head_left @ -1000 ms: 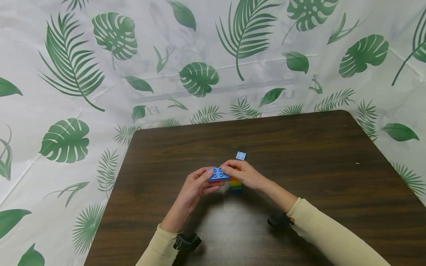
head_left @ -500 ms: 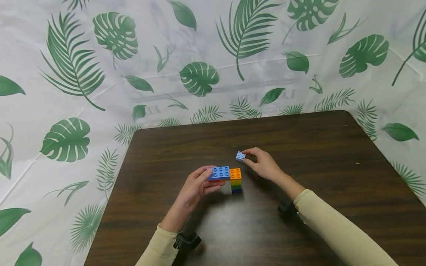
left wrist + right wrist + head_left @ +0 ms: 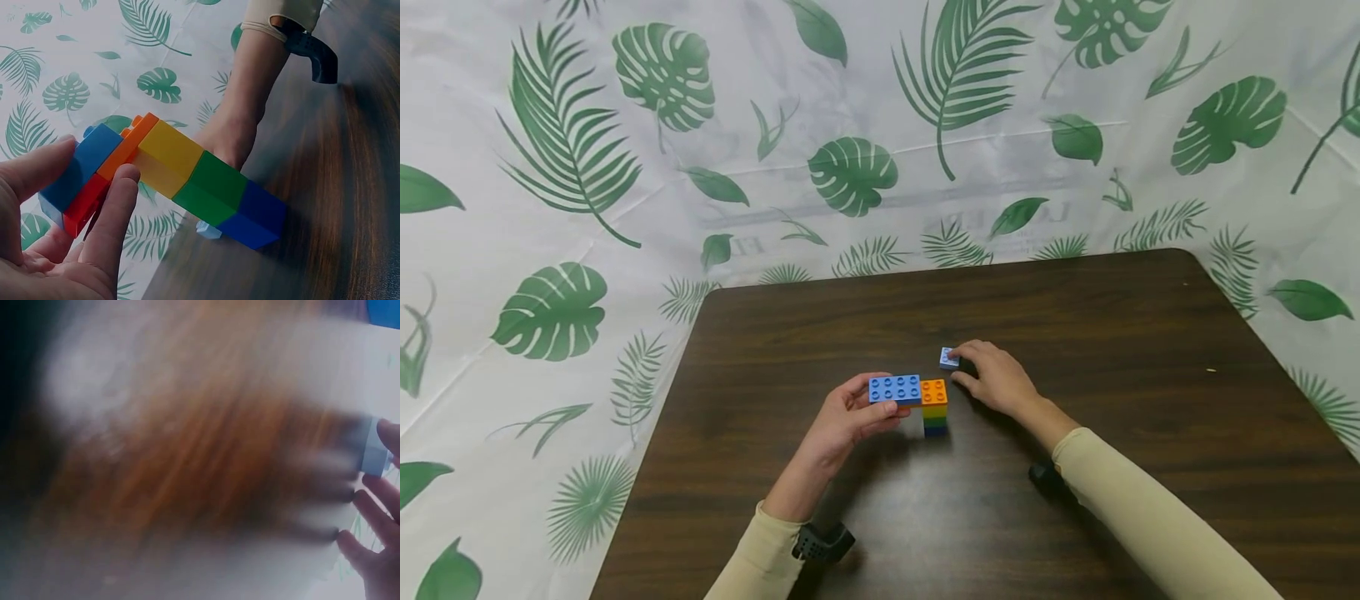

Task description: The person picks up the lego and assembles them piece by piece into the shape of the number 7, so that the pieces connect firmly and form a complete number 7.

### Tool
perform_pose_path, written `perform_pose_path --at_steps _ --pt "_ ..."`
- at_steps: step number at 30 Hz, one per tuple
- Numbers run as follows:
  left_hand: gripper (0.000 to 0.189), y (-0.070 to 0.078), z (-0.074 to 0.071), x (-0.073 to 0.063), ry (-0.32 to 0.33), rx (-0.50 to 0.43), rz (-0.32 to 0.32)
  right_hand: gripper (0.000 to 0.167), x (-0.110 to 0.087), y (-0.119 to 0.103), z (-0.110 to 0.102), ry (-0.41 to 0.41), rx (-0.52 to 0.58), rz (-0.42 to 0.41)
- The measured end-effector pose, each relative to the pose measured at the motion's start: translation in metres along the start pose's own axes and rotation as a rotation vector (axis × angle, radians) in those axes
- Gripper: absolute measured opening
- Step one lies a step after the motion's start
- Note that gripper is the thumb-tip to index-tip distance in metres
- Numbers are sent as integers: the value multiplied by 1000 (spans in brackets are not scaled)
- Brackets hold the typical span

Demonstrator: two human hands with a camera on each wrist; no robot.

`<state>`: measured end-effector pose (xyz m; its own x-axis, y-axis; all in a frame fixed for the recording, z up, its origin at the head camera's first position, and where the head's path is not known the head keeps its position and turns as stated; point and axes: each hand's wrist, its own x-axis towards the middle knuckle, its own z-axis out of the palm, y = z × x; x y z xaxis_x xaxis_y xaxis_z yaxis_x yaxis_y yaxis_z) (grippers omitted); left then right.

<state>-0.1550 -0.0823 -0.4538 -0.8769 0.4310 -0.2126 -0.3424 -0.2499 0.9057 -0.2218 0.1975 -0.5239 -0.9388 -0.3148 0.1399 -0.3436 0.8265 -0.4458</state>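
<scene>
My left hand point(image 3: 838, 429) grips a joined stack of toy building bricks, thumb on one side and fingers on the other. A blue brick point(image 3: 895, 389) with two rows of studs lies on an orange brick point(image 3: 934, 390). In the left wrist view a red brick point(image 3: 82, 203) sits under the orange one; yellow point(image 3: 172, 153), green point(image 3: 212, 187) and dark blue point(image 3: 253, 215) bricks form a column at the other end. Farther back, my right hand point(image 3: 1000, 379) touches a small light blue brick point(image 3: 947, 360) with a fingertip; its thumb appears apart from it.
The dark wood-grain table point(image 3: 805, 333) spreads around both hands. A white curtain point(image 3: 760, 108) printed with green leaves hangs behind and beside it. Black wrist devices, such as the left one point(image 3: 823, 543), sit below the wrists. Much of the right wrist view is blurred.
My right hand has left the stack and reached back to the light blue brick, which has turned slightly. My left thumb has shifted from the blue brick's top to its near side.
</scene>
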Motion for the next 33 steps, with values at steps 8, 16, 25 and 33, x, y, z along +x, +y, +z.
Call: perform_pose_path --at_steps 8,16,25,33 --pt "46 -4 -1 0 -17 15 17 21 -5 5 -5 51 76 74" --pt "45 -6 -2 1 -18 20 29 20 -12 -1 -26 105 262 63" --pt "43 -5 -1 1 -18 15 41 20 -31 -32 -68 142 417 5" --pt "43 -6 -2 2 -18 33 40 32 -46 -65 -79 126 395 -147"
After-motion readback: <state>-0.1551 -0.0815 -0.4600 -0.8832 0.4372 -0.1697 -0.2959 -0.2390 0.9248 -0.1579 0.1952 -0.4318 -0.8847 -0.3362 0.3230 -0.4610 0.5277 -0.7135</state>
